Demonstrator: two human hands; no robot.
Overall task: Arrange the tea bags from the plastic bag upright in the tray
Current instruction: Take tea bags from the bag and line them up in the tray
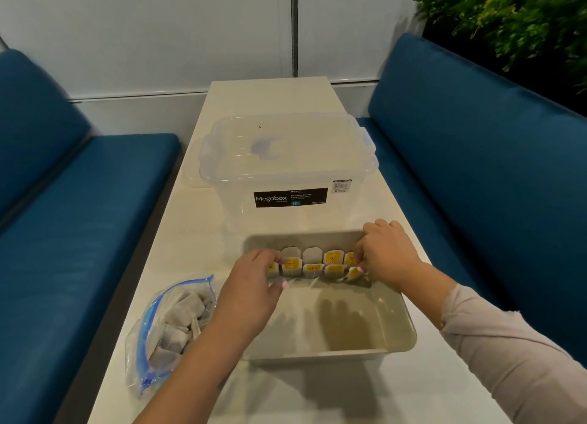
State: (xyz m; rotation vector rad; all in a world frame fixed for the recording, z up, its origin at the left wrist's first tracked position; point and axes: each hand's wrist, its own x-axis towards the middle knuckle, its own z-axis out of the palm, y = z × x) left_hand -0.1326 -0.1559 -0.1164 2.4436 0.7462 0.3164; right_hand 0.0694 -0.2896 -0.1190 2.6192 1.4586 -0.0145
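The tray (394,344) looks like smooth, matt beige plastic. Inside it, the tea bags (313,255) are soft grey paper with yellow paper tags. Left of the tray, the plastic bag (143,353) is clear, crinkled film. Behind the tray, the storage box (286,169) is translucent, glossy plastic on a smooth, lightly glossy surface (197,233).

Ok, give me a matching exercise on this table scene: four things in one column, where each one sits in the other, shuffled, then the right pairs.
Things:
1. plastic bag
2. storage box
3. tea bags standing in rows
4. right hand

Places:
A. at the far end of the tray
B. on the table, left of the tray
C. at the right end of the tea bag rows
D. on the table, beyond the tray

Pairs: 1-B, 2-D, 3-A, 4-C
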